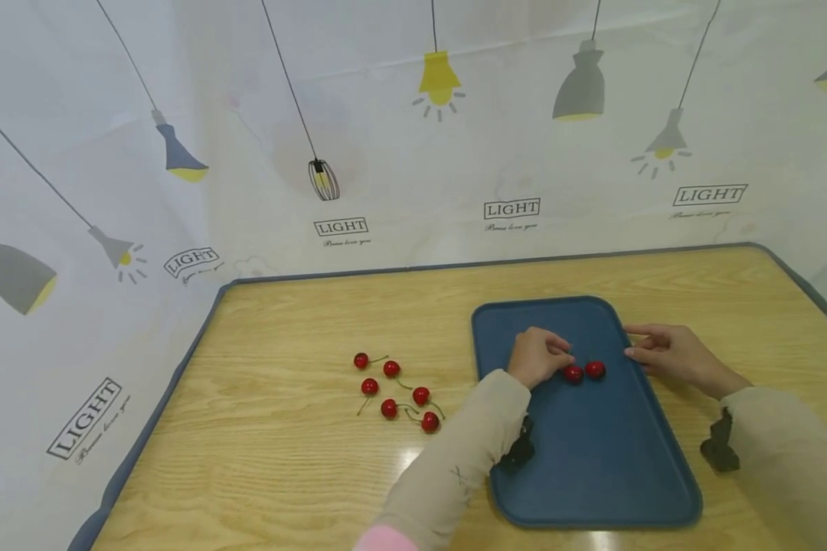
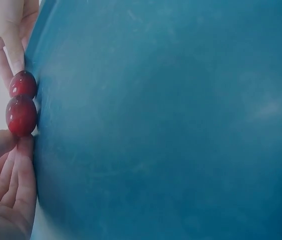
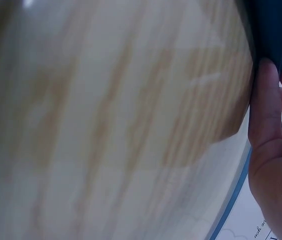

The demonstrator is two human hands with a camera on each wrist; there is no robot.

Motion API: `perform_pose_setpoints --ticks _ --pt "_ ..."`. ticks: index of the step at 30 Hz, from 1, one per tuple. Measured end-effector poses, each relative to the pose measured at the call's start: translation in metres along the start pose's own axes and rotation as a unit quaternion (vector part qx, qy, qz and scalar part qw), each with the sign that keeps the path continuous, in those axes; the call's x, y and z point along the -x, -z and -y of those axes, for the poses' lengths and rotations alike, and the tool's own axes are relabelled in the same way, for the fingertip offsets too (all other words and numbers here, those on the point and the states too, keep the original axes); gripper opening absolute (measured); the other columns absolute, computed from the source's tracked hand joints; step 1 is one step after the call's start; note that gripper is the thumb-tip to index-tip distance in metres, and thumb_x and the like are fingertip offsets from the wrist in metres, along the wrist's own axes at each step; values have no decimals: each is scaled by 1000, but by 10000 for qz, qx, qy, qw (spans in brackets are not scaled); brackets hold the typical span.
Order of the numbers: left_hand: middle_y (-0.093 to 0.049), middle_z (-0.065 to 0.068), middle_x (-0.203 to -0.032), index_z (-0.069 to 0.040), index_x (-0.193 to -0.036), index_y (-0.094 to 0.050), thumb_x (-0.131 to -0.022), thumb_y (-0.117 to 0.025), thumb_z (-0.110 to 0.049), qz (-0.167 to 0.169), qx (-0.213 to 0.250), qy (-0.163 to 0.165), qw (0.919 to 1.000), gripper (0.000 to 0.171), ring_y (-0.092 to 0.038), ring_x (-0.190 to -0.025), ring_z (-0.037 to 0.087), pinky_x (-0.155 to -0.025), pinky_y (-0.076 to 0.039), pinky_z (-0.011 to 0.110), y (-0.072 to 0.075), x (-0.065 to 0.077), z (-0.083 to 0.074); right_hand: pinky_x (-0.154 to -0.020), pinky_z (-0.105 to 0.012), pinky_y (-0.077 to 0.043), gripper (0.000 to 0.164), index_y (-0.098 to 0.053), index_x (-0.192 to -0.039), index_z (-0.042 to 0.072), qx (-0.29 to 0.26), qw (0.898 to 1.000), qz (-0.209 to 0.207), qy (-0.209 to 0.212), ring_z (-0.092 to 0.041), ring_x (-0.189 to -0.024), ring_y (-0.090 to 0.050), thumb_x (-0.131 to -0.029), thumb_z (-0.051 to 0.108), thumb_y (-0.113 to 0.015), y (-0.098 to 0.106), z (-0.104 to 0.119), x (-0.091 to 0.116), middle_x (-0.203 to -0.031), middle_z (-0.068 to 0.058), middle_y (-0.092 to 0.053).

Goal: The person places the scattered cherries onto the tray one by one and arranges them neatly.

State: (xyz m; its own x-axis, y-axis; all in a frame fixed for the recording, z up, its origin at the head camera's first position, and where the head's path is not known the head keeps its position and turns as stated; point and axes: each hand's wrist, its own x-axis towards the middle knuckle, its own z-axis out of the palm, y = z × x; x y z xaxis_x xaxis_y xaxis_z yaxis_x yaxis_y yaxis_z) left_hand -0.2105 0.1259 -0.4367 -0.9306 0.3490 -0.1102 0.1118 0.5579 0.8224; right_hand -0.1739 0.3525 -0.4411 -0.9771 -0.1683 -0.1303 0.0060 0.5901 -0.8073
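Over the blue tray (image 1: 593,451), my left hand (image 1: 539,357) pinches a red cherry (image 1: 573,373) between thumb and fingertips. In the left wrist view, the held cherry (image 2: 21,116) overlaps a second one (image 2: 23,84) just beyond it. That second cherry (image 1: 596,370) lies on the tray to the right of the first. The stem of the held cherry is hidden by the fingers. My right hand (image 1: 685,358) grips the tray's right rim, its thumb (image 3: 267,95) along one side and its fingers on the other.
To the left of the tray, several red cherries (image 1: 389,409) with stems lie loosely grouped on the wooden table (image 1: 282,459). A white sheet (image 1: 400,138) printed with lamps rises behind the table. Dark wrist cameras (image 1: 519,448) sit under both sleeves.
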Motion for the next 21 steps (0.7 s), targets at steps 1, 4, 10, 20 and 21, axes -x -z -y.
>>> perform_pose_setpoints --ticks 1,4,10,20,21 --pt "-66 -1 -71 -9 -86 -71 -74 -72 -12 13 0 0 10000 12 -56 -60 2 -53 -41 14 0 0 0 -65 -27 -51 59 -35 -130 -10 -29 10000 8 -10 -7 -76 -60 -86 23 -58 0 0 0 -94 -20 -60" --pt "-66 -1 -71 -8 -86 -71 -74 -71 -12 45 36 -1 10000 12 -56 -60 2 -53 -41 14 0 0 -1 -65 -28 -51 60 -34 -130 -10 -35 10000 22 -23 -7 -76 -60 -86 23 -58 0 0 0 -95 -20 -60" --pt "-66 -2 -71 -8 -88 -70 -75 -71 -11 48 71 4 10000 13 -55 -60 3 -53 -41 14 -2 -1 0 -64 -27 -51 61 -36 -129 -10 109 9999 -26 -20 -8 -75 -61 -86 25 -59 0 -1 -1 -94 -20 -60" --pt "-66 -2 -73 -9 -91 -70 -76 -70 -12 27 -42 -74 10000 15 -57 -64 4 -58 -42 14 -4 -3 2 -63 -27 -51 58 -36 -129 -11 121 9999 -26 50 -9 -75 -61 -86 21 -58 0 0 -1 -95 -21 -60" --pt "-66 -2 -73 -8 -91 -70 -76 -69 -12 25 -52 -81 10000 15 -57 -64 4 -58 -42 14 -4 -3 2 -63 -27 -51 58 -36 -129 -11 126 9999 -26 53 -9 -75 -61 -86 21 -59 0 0 -1 -95 -21 -61"
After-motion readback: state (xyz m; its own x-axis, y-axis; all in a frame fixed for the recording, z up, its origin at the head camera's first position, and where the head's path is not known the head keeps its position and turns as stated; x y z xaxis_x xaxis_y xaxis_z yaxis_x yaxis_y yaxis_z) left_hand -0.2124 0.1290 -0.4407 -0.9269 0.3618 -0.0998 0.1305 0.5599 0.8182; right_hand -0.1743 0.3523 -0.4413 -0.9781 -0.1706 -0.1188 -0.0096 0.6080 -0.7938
